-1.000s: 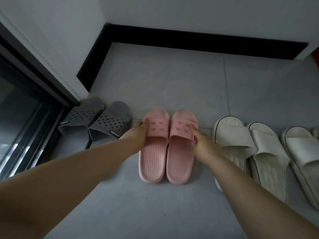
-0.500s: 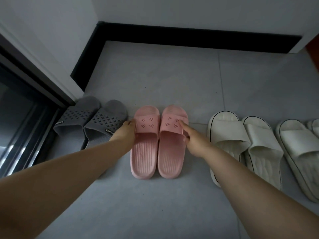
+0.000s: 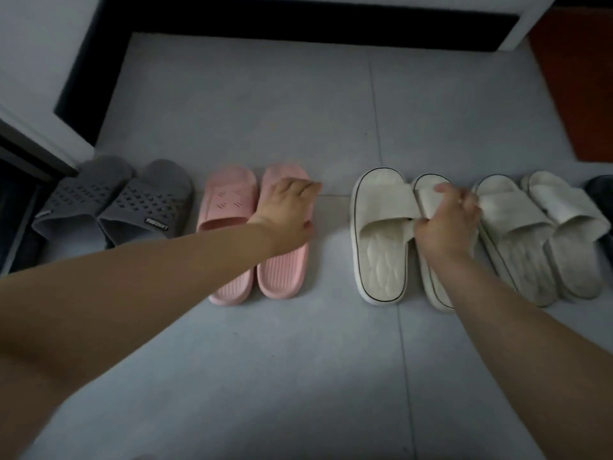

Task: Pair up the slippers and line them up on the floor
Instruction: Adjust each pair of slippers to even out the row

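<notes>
Slippers stand in a row on the grey tiled floor [image 3: 298,111]. From the left come a grey perforated pair [image 3: 146,200], then a pink pair with its left slipper [image 3: 229,200] and right slipper [image 3: 282,273] side by side. My left hand [image 3: 287,207] lies over the right pink slipper's strap, fingers stretched to the right. Further right is a cream pair with black trim; its left slipper [image 3: 381,207] is untouched. My right hand [image 3: 447,217] pinches the strap of its right slipper [image 3: 431,180] between thumb and fingers.
Another cream pair [image 3: 517,210] sits tight against my right hand's side, and a dark slipper [image 3: 600,190] shows at the right edge. A black baseboard [image 3: 298,28] runs along the back wall. A dark door frame [image 3: 20,144] stands at the left.
Both hands left the outer sides of the pink pair. My left hand slid right over the right pink slipper, and my right hand moved to the cream pair and took hold of a strap.
</notes>
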